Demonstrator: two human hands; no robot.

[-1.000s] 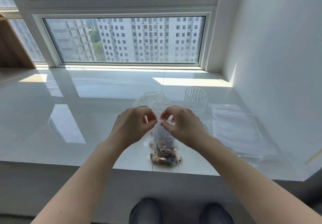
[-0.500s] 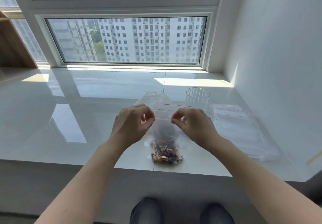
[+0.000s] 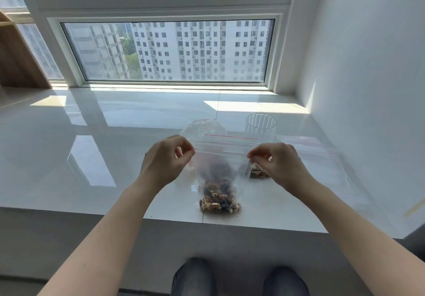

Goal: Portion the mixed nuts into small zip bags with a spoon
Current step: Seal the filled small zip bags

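Head view: small clear plastic zip bag with mixed nuts at the bottom [image 3: 219,180] stands on the glossy white desk [image 3: 115,157], near its front edge. Left hand [image 3: 165,160] pinches the top left corner, right hand [image 3: 276,161] pinches the top right; each grip is clamped on the bag. The seal's long axis runs left-right between the grips, nuts straight below. Likely step: sealing. Ribbed clear cup [image 3: 261,125] sits behind, to the right.

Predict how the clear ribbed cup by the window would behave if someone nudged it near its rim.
The cup looks empty and thin-walled, so it is probably light and easy to tip. It stands on a glossy sill, so it may slide first. Being round, it would likely roll once over.
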